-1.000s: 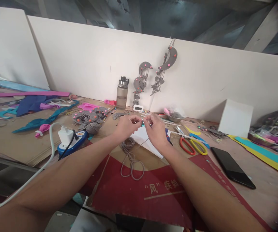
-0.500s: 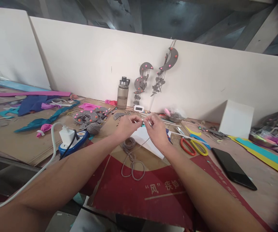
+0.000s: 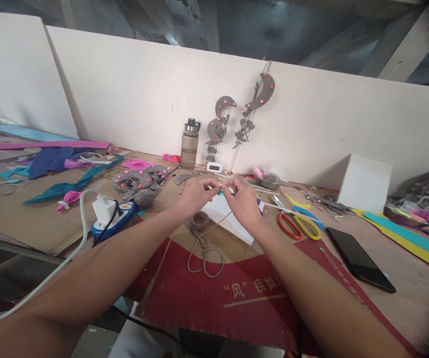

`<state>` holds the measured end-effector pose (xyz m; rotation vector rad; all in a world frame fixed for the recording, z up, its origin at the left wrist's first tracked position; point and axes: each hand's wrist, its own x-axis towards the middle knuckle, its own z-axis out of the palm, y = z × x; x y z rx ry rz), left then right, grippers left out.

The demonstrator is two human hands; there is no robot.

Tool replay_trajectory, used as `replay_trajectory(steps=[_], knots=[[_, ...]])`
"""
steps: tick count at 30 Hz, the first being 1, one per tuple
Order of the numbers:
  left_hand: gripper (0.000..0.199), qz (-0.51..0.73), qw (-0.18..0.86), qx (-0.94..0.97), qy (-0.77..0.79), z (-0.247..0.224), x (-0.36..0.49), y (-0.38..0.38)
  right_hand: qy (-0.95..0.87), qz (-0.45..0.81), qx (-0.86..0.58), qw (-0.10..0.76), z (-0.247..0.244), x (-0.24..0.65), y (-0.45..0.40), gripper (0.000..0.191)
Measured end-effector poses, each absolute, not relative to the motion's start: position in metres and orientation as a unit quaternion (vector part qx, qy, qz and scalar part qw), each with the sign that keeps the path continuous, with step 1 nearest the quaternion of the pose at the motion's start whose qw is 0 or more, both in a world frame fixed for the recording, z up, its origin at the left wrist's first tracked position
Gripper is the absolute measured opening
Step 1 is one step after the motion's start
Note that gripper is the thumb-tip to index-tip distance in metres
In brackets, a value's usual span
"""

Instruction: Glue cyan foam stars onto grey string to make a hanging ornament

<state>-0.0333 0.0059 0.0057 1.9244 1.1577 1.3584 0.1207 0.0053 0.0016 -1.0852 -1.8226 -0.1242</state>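
Note:
My left hand (image 3: 199, 195) and my right hand (image 3: 241, 200) meet fingertip to fingertip above a white sheet (image 3: 223, 215). Both are pinched closed. From my right hand a grey cord (image 3: 217, 223) runs down to a loose coil (image 3: 198, 221) on the cardboard, with loops spreading onto its red part. The cord seems to reach the fingertips of both hands, though the bit between them is too small to make out. A small teal spot shows just below the fingertips.
Red and yellow-handled scissors (image 3: 290, 226) and a black phone (image 3: 360, 259) lie to the right. Behind stand a bottle (image 3: 189, 144) and a small digital clock (image 3: 214, 167). Grey moon-shaped hangings (image 3: 266, 92) are on the white board. A blue power socket (image 3: 112, 226) sits left.

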Motion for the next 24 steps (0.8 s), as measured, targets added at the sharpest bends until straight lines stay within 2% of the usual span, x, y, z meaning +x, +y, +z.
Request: replay_trajectory(steps=[5, 12, 24], knots=[[0.015, 0.486, 0.335, 0.696, 0.408, 0.0069, -0.0318, 0.0021, -0.745, -0.059, -0.451, 0.488, -0.0002, 0.1223, 0.0079, 0.008], [0.015, 0.503, 0.395, 0.669, 0.378, 0.0037, -0.0312, 0.0068, -0.756, -0.068, -0.434, 0.485, -0.0015, 0.1208, 0.0067, 0.006], [0.005, 0.519, 0.365, 0.653, 0.414, 0.0049, -0.0313, 0.0059, -0.77, -0.068, -0.423, 0.472, -0.0058, 0.119, 0.0035, 0.006]])
